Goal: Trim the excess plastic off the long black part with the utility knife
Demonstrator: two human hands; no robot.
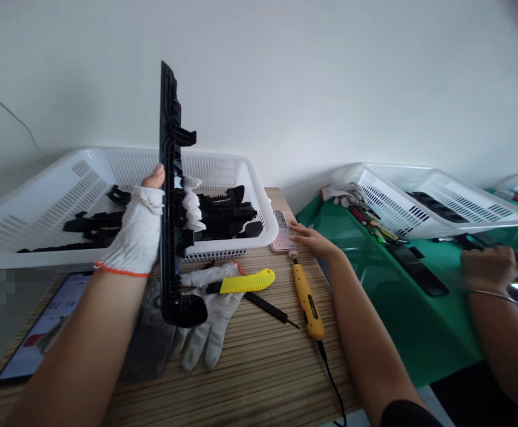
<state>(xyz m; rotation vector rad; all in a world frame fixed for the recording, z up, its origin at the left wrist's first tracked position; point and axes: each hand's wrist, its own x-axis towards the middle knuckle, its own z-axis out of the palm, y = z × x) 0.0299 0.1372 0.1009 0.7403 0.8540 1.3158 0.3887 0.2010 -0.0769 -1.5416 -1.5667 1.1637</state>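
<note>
- The left hand [141, 228], in a white knit glove with cut-off fingertips and an orange cuff, has its grip closed around a long black plastic part [170, 196], thumb on the near side and fingers wrapped round the far edge.
- That part stands upright, its top reaching well above the basket rim and its rounded lower end just above a loose white glove [210, 323] that lies flat on the wooden worktop [259, 379].
- The right hand [310, 236] is bare, fingers stretched out flat and holding nothing, its fingertips touching or just beside a small pink-faced device [282, 232] (a calculator or phone, I cannot tell which).
- Behind the left hand sits a white slotted basket [32, 207] holding more black plastic parts [223, 214].
- A yellow-handled knife [245, 281] rests across the loose glove; beside it lie a thin black tool [270, 309] and a yellow corded rotary tool [307, 299].
- A phone [41, 326] with a lit screen lies at the left edge of the worktop.
- To the right, on a green worktop [365, 284] with another white basket [428, 204], another person's hand [490, 267] is at work.
</note>
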